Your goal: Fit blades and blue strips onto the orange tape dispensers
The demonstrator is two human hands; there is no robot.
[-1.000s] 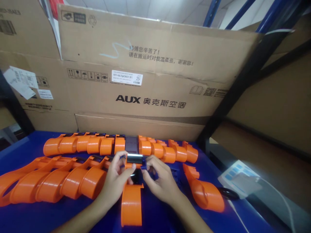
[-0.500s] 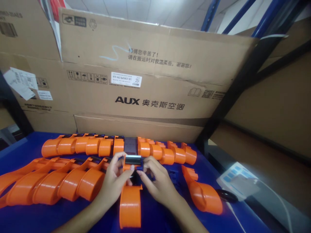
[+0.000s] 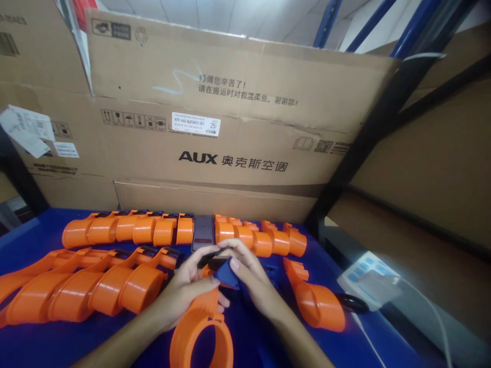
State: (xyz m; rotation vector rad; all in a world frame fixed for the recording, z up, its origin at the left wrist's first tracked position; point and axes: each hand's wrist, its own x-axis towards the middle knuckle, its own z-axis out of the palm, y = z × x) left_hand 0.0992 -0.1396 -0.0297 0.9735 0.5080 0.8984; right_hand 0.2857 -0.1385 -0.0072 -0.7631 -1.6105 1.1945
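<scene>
Ring (image 3: 179, 342) nearest, the orange dispenser (image 3: 207, 302) points lengthwise away — left hand (image 3: 190, 283) gripping its far end, right hand (image 3: 251, 278) a blue piece (image 3: 226, 276). More dispensers (image 3: 185, 231) lie beyond.

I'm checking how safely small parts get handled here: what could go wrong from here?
The blue plastic piece could slip or crack if the right hand, its thumb on that piece, presses too hard. The orange plastic ring-shaped holder might twist, since its ring hangs below the fingers of the left hand. A sudden reach forward might knock the back row of orange plastic holders.
</scene>
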